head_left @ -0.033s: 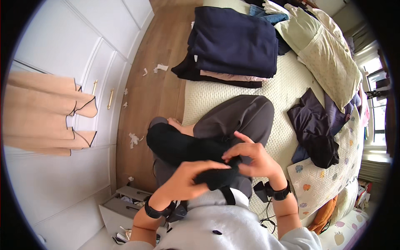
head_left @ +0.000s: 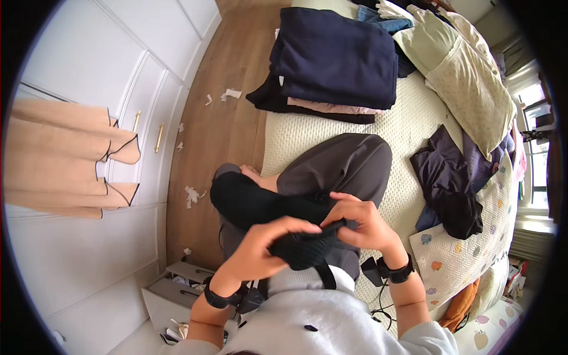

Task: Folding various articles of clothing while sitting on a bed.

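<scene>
Across my lap lies a long black piece (head_left: 254,201) of soft fabric that looks like a sock. Its end nearest my body is bunched into a ribbed black knit part (head_left: 302,248); whether the two are one item I cannot tell. My left hand (head_left: 260,245) curves around the left side of the ribbed part, its fingertips reaching over the top edge. The right hand (head_left: 361,222) pinches the right end of that edge between thumb and fingers, index finger bent. Both hands nearly meet above the knit. Dark trousers (head_left: 337,163) on my folded legs are underneath.
Folded navy cloth (head_left: 337,59) sits stacked on the cream bed cover (head_left: 408,112). Dark clothes (head_left: 447,177) and a pale green garment (head_left: 467,89) lie to the right. White paper scraps (head_left: 192,195) dot the wooden floor. A drawer unit (head_left: 171,293) stands lower left.
The ribbed knit edge has come up between my hands and shows more clearly. My right fingers have closed in on its end; the left hand has shifted slightly left.
</scene>
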{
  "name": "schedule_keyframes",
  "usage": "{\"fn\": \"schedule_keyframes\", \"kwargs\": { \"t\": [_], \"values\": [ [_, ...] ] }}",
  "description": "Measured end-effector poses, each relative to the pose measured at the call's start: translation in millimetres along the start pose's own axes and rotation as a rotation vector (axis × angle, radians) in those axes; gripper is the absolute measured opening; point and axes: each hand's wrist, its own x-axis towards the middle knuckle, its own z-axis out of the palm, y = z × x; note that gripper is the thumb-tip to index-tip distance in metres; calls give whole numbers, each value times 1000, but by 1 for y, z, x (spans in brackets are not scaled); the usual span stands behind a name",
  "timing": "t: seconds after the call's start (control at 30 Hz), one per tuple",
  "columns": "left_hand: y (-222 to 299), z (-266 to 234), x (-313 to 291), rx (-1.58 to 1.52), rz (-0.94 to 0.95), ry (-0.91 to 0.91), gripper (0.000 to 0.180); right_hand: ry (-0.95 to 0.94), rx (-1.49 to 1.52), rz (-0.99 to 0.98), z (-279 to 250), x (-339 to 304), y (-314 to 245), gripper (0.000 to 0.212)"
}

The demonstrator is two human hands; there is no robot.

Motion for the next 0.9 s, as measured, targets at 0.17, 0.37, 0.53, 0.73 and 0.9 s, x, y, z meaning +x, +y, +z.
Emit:
{"fn": "schedule_keyframes", "kwargs": {
  "t": [0.17, 0.37, 0.53, 0.73, 0.9],
  "values": [
    [-9, -28, -10, 162, 24, 246, 35, 143, -73, 95, 16, 7, 3, 27],
    [-7, -38, -13, 164, 3, 292, 18, 242, -154, 43, 17, 23, 7, 34],
    [-10, -37, -9, 44, 19, 362, 15, 126, -148, -54, 50, 32, 11, 47],
    [17, -44, -25, -184, -155, 8, 28, 108, -236, -91, 85, 34, 47, 49],
    [39, -66, -66, -254, -75, -16, 33, 433, -311, 9, 59, 16, 62, 38]
  ]
}}
